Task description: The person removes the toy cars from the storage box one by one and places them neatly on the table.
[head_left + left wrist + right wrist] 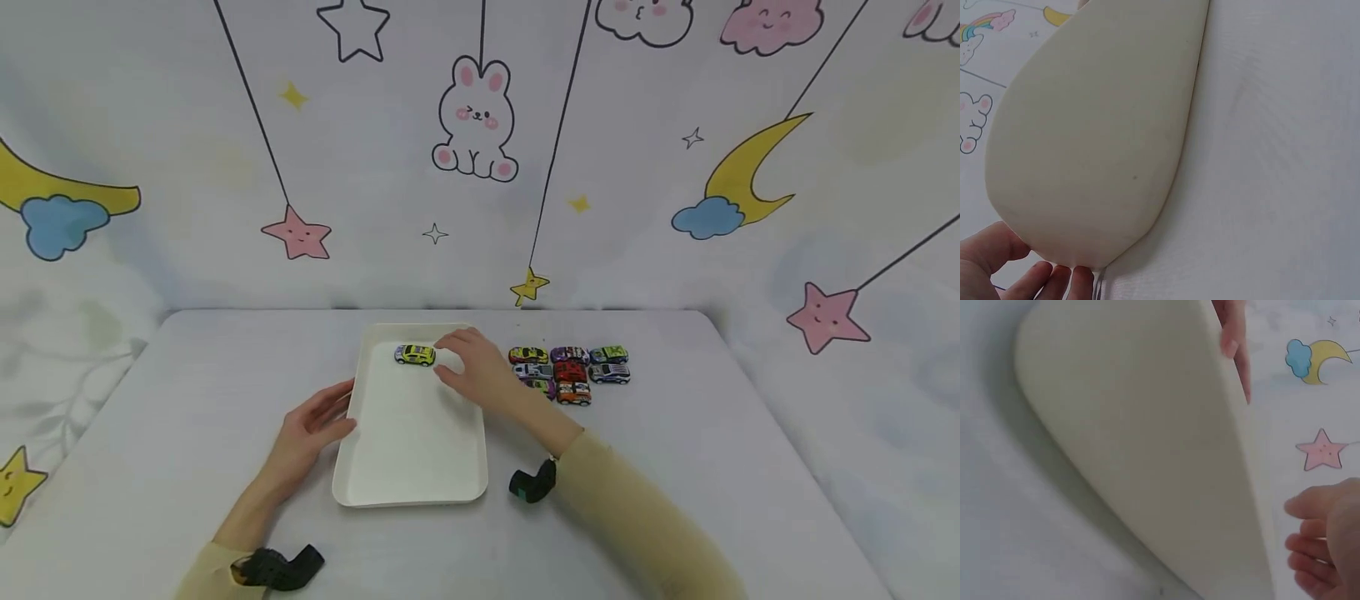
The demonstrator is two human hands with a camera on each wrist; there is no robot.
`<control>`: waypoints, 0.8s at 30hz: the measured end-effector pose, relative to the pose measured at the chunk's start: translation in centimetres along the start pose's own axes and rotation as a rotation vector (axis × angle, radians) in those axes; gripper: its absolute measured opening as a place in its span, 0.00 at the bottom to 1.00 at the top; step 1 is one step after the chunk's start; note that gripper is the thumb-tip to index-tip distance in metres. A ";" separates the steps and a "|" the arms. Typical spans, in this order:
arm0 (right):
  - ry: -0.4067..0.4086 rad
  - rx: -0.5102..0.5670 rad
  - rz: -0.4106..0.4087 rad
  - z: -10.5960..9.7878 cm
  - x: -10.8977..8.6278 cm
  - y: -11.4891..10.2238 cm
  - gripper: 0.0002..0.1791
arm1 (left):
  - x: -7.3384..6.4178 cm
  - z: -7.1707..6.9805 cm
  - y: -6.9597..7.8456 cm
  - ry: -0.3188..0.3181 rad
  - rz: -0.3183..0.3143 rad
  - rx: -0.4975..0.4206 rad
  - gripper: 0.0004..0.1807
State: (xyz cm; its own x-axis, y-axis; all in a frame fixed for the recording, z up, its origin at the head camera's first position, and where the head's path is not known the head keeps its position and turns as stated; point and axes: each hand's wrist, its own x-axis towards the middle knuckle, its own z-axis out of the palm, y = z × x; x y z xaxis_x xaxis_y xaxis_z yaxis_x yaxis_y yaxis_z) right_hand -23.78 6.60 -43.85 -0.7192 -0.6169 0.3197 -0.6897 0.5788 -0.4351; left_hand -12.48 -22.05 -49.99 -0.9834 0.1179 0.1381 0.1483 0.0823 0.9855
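On a white rectangular tray [412, 505] lies a yellow toy car [415, 355], close to the far end. My right hand [476, 371] reaches in over the tray's right rim, its thumb and fingers apart just to the right of that car. Nothing shows between those fingers in the right wrist view, where the right hand [1322, 540] is bent loosely. At the tray's left side, my left hand [307, 429] touches the rim with thumb and fingertips. The left wrist view has the left fingertips [1082, 278] right at the tray's edge.
Several small toy cars [572, 372] in mixed colours stand packed together on the white table [675, 467], right of the tray. Behind the table hangs a white backdrop [390, 150] printed with stars, moons and a rabbit. Each wrist wears a black camera mount [534, 482].
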 end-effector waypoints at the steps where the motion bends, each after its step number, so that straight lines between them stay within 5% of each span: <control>1: -0.051 -0.019 0.028 -0.1 0.5 0.0 0.20 | 0.0 0.1 0.0 -0.003 0.000 0.004 0.33; 5: -0.189 -0.096 0.092 -0.1 2.0 -0.2 0.22 | 0.2 0.1 0.2 -0.008 0.004 0.023 0.33; 11: -0.265 -0.242 0.091 1.4 3.5 0.4 0.22 | 0.2 0.2 0.1 -0.007 -0.010 0.042 0.33; 24: -0.204 -0.240 0.063 3.2 3.1 1.0 0.17 | 0.2 0.2 0.1 0.005 -0.017 0.041 0.33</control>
State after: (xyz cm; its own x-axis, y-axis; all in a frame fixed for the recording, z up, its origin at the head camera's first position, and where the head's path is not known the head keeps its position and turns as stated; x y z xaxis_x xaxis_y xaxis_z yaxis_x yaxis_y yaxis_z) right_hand -26.47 3.61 -45.97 -0.7465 -0.6558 0.1127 -0.6617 0.7137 -0.2299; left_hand -12.64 -21.86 -49.89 -0.9862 0.1116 0.1221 0.1358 0.1248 0.9829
